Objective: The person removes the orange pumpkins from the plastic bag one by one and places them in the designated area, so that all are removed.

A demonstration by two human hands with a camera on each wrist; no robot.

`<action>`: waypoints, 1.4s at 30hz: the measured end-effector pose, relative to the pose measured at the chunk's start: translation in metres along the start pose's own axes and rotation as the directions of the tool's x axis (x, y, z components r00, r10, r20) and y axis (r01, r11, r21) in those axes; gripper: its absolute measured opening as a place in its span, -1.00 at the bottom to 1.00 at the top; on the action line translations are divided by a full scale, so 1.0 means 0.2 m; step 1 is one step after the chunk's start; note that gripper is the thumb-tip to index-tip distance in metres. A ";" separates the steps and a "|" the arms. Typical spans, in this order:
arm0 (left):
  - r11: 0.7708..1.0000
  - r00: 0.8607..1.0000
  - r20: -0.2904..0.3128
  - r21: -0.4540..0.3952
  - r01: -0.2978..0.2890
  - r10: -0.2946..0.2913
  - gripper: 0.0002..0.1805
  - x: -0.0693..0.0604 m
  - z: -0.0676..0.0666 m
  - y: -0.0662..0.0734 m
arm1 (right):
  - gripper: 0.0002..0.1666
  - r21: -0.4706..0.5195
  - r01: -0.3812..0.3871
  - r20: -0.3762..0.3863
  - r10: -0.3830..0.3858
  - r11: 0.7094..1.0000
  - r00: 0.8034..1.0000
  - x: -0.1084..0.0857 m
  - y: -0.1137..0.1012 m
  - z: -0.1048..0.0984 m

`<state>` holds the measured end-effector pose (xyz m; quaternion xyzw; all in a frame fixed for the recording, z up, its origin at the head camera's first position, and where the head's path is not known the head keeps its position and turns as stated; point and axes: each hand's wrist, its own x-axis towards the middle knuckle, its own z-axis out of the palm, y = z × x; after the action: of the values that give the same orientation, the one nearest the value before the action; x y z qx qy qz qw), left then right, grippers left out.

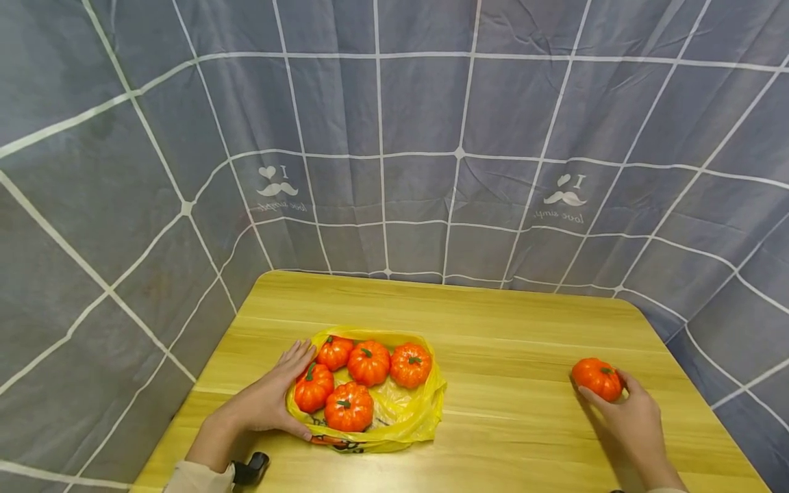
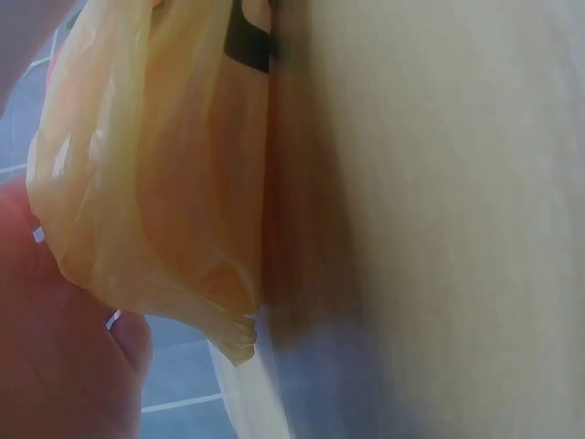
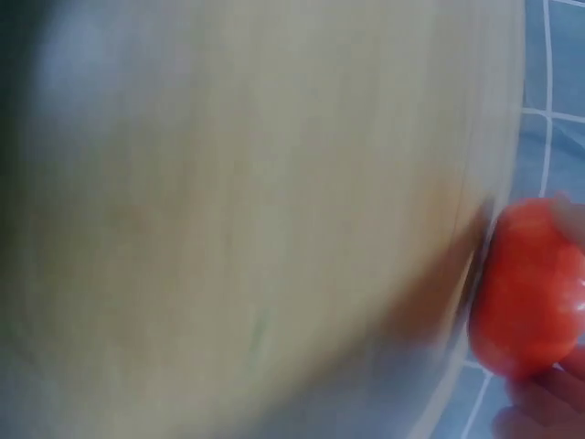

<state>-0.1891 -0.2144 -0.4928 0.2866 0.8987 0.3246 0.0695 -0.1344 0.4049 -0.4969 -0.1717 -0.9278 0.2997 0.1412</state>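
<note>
A yellow plastic bag (image 1: 403, 424) lies spread on the table at left of centre, its mouth wide. Inside it sit several small orange pumpkins (image 1: 368, 363) with green stems. My left hand (image 1: 271, 397) rests against the bag's left end, fingers along the back and thumb at the front; the left wrist view shows the bag's side (image 2: 183, 183) close up. Far to the right, my right hand (image 1: 635, 418) grips a single orange pumpkin (image 1: 596, 378) between thumb and fingers. In the right wrist view this pumpkin (image 3: 526, 293) is close to the tabletop; whether it touches cannot be told.
The wooden table (image 1: 505, 329) has rounded far corners. Grey curtain (image 1: 419, 103) with white grid lines hangs behind it and along both sides. A black wrist mount (image 1: 251, 469) shows beside my left sleeve.
</note>
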 end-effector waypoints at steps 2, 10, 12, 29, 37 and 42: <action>1.000 1.000 -0.001 -0.001 -0.002 0.002 0.60 0.00 0.00 0.00 | 0.07 -0.009 0.004 0.014 -0.004 1.000 1.000 0.00 0.01 0.00; 1.000 1.000 0.006 0.011 0.014 -0.014 0.60 0.00 0.00 0.00 | 0.39 -0.018 0.063 0.044 -0.062 0.998 0.997 0.00 0.00 0.00; 1.000 1.000 0.005 0.012 0.011 -0.011 0.60 0.00 0.00 0.00 | 0.48 0.001 0.088 0.043 -0.088 0.996 0.995 0.00 -0.03 -0.01; 0.999 1.000 -0.007 0.029 -0.016 0.017 0.59 0.01 -0.01 0.01 | 0.53 0.078 0.342 0.056 -0.347 0.936 0.936 0.00 -0.39 0.06; 1.000 1.000 -0.017 0.019 -0.012 0.012 0.60 0.01 -0.01 0.03 | 0.42 0.121 0.447 0.076 -0.457 0.886 0.886 -0.04 -0.55 0.22; 1.000 1.000 -0.016 0.007 -0.009 0.009 0.60 0.01 -0.02 0.04 | 0.37 0.166 0.472 0.115 -0.493 0.866 0.863 -0.09 -0.67 0.35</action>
<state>-0.1880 -0.2115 -0.4851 0.2881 0.8991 0.3242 0.0601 -0.1759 0.2601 -0.4728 0.0995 -0.9273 0.3277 0.1510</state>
